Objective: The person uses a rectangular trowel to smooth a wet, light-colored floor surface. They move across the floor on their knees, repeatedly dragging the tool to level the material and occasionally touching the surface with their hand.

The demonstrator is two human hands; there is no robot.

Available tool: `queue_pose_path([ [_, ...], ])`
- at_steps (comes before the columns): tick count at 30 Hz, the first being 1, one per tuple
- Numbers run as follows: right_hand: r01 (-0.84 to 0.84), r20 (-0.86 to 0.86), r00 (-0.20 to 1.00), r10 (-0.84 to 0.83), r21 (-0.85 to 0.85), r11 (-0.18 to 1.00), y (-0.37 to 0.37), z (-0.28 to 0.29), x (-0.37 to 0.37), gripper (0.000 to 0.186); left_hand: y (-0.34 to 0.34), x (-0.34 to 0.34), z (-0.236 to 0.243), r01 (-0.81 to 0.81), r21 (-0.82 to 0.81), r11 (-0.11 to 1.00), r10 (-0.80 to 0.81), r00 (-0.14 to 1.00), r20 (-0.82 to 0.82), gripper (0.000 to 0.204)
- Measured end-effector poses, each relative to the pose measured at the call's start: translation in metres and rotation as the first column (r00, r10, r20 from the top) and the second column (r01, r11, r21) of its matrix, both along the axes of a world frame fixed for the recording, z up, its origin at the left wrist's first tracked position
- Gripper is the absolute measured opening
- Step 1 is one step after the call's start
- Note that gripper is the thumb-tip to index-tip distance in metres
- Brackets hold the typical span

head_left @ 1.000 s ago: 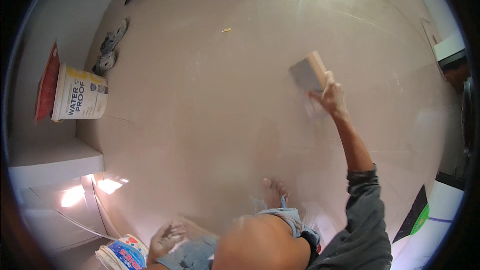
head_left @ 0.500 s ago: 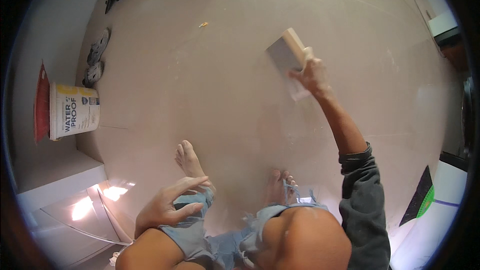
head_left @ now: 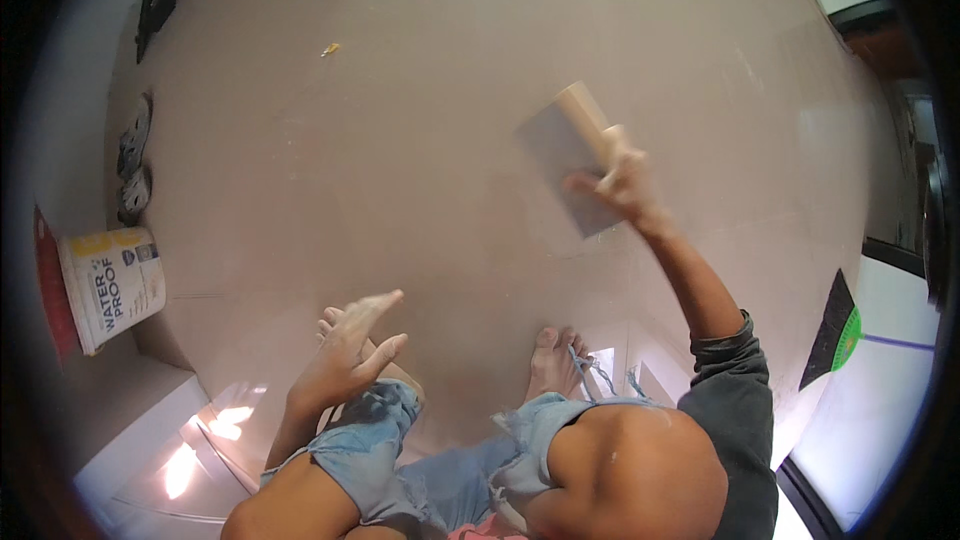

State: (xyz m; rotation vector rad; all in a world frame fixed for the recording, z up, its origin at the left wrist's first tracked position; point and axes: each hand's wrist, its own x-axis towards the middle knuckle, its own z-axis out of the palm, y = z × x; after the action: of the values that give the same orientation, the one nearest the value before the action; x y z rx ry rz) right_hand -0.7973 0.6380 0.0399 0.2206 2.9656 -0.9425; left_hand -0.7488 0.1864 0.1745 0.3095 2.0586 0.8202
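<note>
My right hand (head_left: 628, 183) is closed on a wide scraper (head_left: 562, 155), slightly blurred, with a flat grey blade and a pale wooden edge along its back. The thumb lies over the blade face. Its blade is over the beige floor (head_left: 400, 170), ahead and right of my feet; whether it touches is hard to tell. My left hand (head_left: 352, 350), fingers stretched and thumb apart, is empty above my left knee and foot. Pale dust or residue coats the fingers of both hands.
At the left wall stand a white bucket (head_left: 115, 285) with a red object (head_left: 52, 285) behind it, and grey shoes (head_left: 133, 155). A small yellow scrap (head_left: 331, 49) lies on the floor ahead. A green-and-black broom (head_left: 843, 333) is at the right.
My left hand has lifted from my knee and moved forward. The scraper has come slightly nearer in my right hand. The whole view has shifted, with the bucket and shoes further left.
</note>
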Motion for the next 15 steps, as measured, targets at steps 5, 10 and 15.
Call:
queue_pose_path([
  [5, 0.032, 0.01, 0.999, -0.033, 0.021, 0.999, 0.017, -0.006, 0.049, 0.068, -0.005, -0.015, -0.067, 0.19, -0.272, 0.943, -0.266, 0.924, -0.276, 0.084],
  [10, 0.485, 0.144, 0.87, -0.471, -0.087, 0.87, 0.062, 0.016, 0.05, 0.07, -0.007, -0.032, -0.119, 0.222, -0.367, 0.904, -0.352, 0.872, -0.34, 0.095],
  [15, 0.067, 0.096, 0.993, -0.072, 0.056, 0.996, -0.011, 0.005, 0.081, 0.078, 0.014, -0.059, -0.167, 0.189, -0.395, 0.899, -0.4, 0.722, -0.565, 0.094],
])
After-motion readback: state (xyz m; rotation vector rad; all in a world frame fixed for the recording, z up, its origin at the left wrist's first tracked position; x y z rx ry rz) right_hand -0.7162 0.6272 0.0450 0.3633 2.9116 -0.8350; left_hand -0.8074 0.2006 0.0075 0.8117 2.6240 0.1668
